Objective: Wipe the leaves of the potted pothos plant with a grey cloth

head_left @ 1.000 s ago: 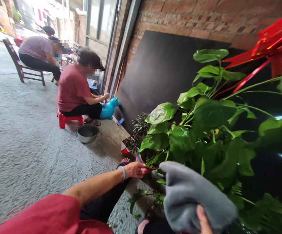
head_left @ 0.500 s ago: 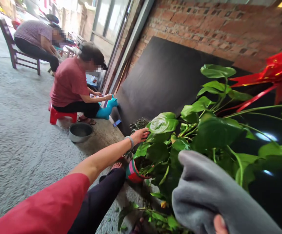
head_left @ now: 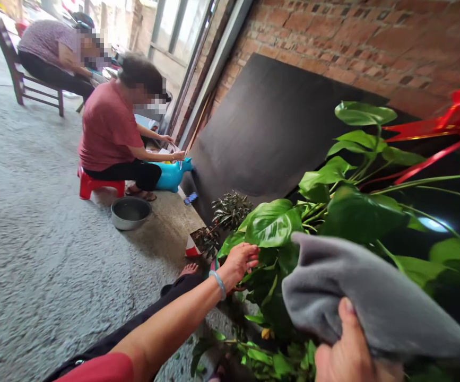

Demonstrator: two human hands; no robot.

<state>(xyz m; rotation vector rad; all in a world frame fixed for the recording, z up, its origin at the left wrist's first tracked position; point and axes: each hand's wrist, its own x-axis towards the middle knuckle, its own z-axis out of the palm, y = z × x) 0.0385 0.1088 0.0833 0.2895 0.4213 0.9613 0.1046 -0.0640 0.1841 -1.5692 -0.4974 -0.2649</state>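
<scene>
My left hand, with a pale bangle at the wrist, is just below a big glossy green leaf of a potted plant. Its fingers are loosely bent and apart, and nothing shows in them. At the lower right my right hand grips a soft grey cloth, the thumb pressed on top and the other fingers hidden beneath. The cloth hangs in front of the plant's leaves and covers some of them. Foliage hides most of the pot.
A co-worker sits on a red stool beside a blue animal figure. Another person bends forward on a wooden chair. A grey basin stands on the floor. A dark board leans against the brick wall.
My left hand has moved down and slightly right, away from the leaf's edge. My right hand has risen into view with the cloth. The seated co-worker's hands have shifted near the blue figure.
</scene>
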